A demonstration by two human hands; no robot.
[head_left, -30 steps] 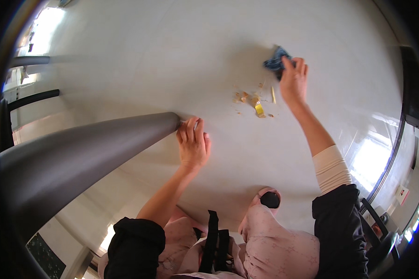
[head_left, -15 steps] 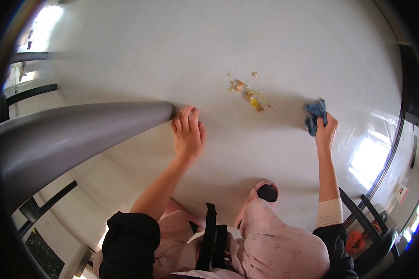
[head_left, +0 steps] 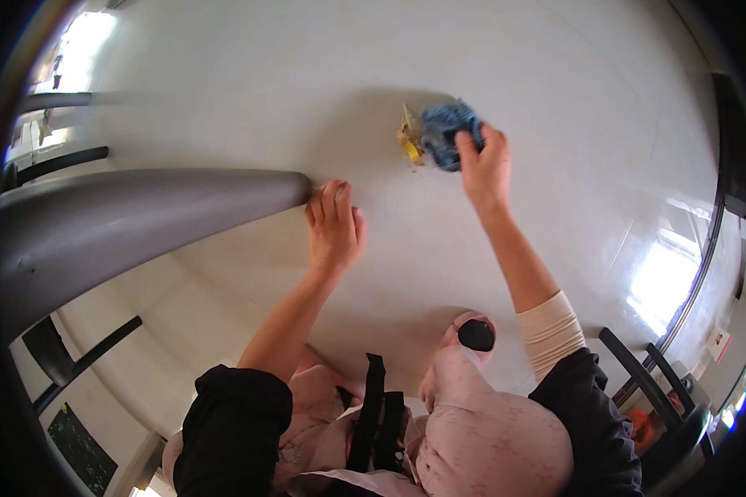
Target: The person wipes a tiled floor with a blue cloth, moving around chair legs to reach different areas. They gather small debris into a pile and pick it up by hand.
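My right hand (head_left: pixel 486 170) is closed on a crumpled blue cloth (head_left: pixel 448 132), which it presses to the pale floor. Against the cloth's left side lies a small heap of scraps (head_left: pixel 409 142), yellow and light brown; part of it may be hidden under the cloth. Beside the end of a thick grey bar-like piece (head_left: pixel 182 199), my left hand (head_left: pixel 335 232) reaches down with bent, slightly parted fingers. Its fingertips are at or touching that end, and no held object shows.
My pink-slippered foot (head_left: pixel 476 333) stands on the glossy floor (head_left: pixel 406 257). Black chair-like bars (head_left: pixel 638 373) rise at the lower right, with an orange item (head_left: pixel 641 431) behind them. More dark bars (head_left: pixel 99 352) stand at the left. A dark-edged track (head_left: pixel 704 265) runs along the right.
My right hand has swept the cloth leftward and farther away, up against the scraps. The scraps are now bunched together and shifted left. My left hand has stayed almost in place.
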